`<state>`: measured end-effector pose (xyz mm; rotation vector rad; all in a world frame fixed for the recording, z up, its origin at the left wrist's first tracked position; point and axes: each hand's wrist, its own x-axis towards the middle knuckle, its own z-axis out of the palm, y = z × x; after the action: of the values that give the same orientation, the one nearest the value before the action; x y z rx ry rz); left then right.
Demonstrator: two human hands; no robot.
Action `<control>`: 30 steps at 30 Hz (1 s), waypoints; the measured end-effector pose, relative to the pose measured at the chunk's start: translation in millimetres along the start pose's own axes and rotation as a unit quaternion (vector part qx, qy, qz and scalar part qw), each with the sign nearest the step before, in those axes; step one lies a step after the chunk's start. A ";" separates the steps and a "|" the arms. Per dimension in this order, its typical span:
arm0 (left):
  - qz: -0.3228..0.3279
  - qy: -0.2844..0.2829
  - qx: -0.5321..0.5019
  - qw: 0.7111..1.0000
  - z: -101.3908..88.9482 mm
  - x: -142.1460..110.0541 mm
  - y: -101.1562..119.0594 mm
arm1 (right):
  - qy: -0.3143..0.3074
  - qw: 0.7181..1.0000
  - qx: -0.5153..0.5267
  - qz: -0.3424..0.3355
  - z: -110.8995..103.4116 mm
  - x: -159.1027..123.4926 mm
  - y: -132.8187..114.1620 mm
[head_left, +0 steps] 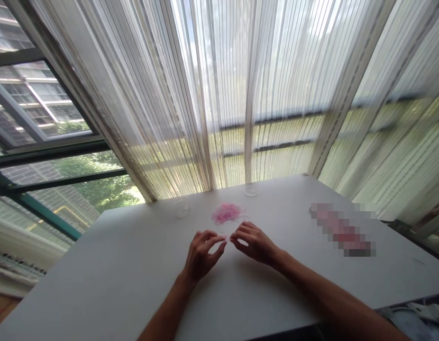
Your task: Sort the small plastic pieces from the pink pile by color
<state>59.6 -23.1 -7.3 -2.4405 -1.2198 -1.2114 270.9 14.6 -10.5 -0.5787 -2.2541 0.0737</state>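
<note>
My left hand is over the middle of the white table, thumb and forefinger pinched together. Close on its right, my right hand makes a similar pinch, its fingertips a small gap away from the left ones. Whatever sits between the fingertips is too small to make out. Just beyond both hands lies a loose pile of thin pink strands, with a few stray bits scattered around it.
A clear round dish stands near the table's far edge, and a clear container is left of the pile. A pixelated pink and red item lies on the right. Sheer curtains hang behind the table.
</note>
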 end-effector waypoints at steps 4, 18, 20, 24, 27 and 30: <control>0.004 -0.002 0.003 1.000 0.1 0.5 -0.4 | -0.003 1.000 -0.018 -0.010 -0.4 0.3 0.0; -0.001 -0.044 0.013 0.999 1.7 -2.1 -9.0 | -0.007 0.999 -0.040 -0.011 4.6 1.4 -0.4; -0.003 -0.046 0.019 0.999 2.0 -2.4 -10.2 | -0.008 0.999 -0.035 -0.009 5.2 1.0 -0.1; -0.010 -0.047 0.037 0.998 3.6 -4.3 -17.3 | -0.001 1.000 -0.018 0.013 3.1 -1.5 7.6; -0.019 -0.054 0.052 0.997 5.3 -6.6 -24.3 | 0.036 0.997 0.001 0.074 -2.6 -5.7 23.2; -0.021 -0.064 0.062 0.996 6.5 -8.1 -27.9 | 0.066 0.984 0.013 0.162 -9.8 -12.2 43.2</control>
<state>40.4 -6.7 -23.0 -2.4444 -1.3444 -0.9710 301.6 46.8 -22.2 -0.9068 -2.0116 0.2204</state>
